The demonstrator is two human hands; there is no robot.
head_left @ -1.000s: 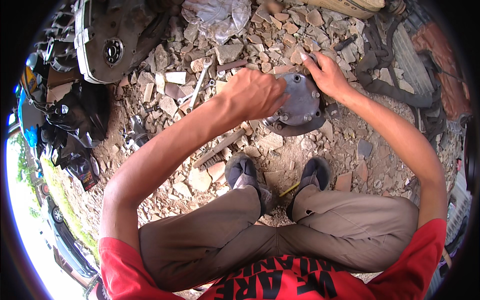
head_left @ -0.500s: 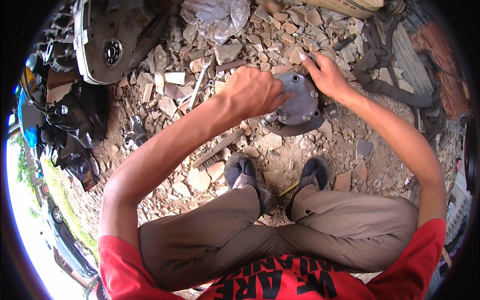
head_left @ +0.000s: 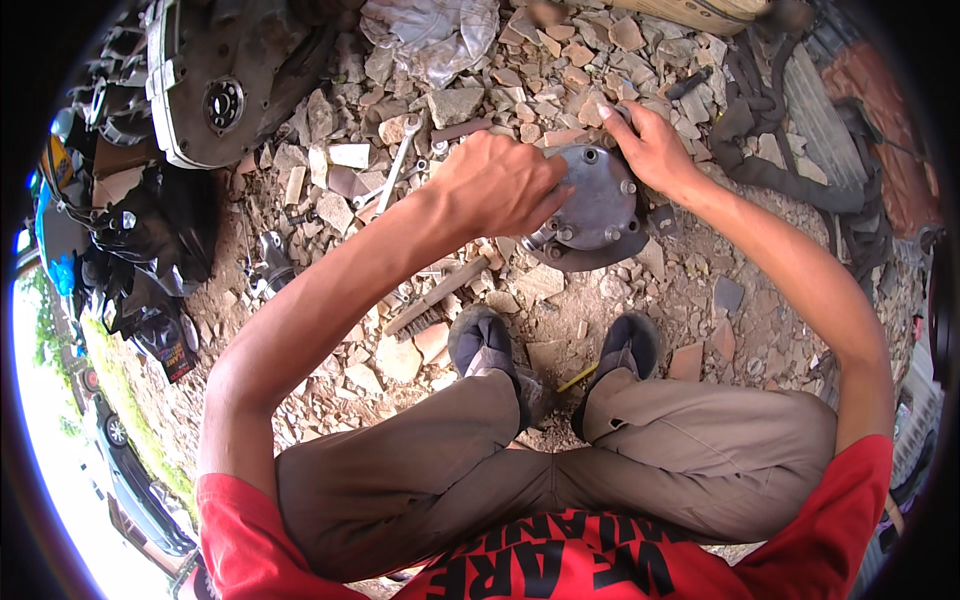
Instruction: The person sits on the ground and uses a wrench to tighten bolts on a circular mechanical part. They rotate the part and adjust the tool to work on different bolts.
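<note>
A round grey metal housing [head_left: 596, 200] with a bolted cover rests on the rubble in front of my feet. My left hand [head_left: 500, 185] is closed in a fist over its left edge; whatever lies inside the fingers is hidden. By the far right edge of the cover, my right hand [head_left: 648, 150] is curled with its thumb pointing up and left. Beside that thumb a small dark grey piece shows, and I cannot make out whether it belongs to the housing. Combination wrenches [head_left: 398, 168] lie to the left of my left hand.
A large metal engine casing [head_left: 205, 90] stands at the far left, with black plastic bags [head_left: 160, 235] nearer. A wooden-handled brush [head_left: 436, 297] lies before my left foot. Crumpled plastic [head_left: 430, 35] is at the back, and a dark rubber strip [head_left: 790, 185] to the right. Broken tiles cover the ground.
My left hand has tilted very slightly at the housing's edge. The right hand and the housing look almost unmoved.
</note>
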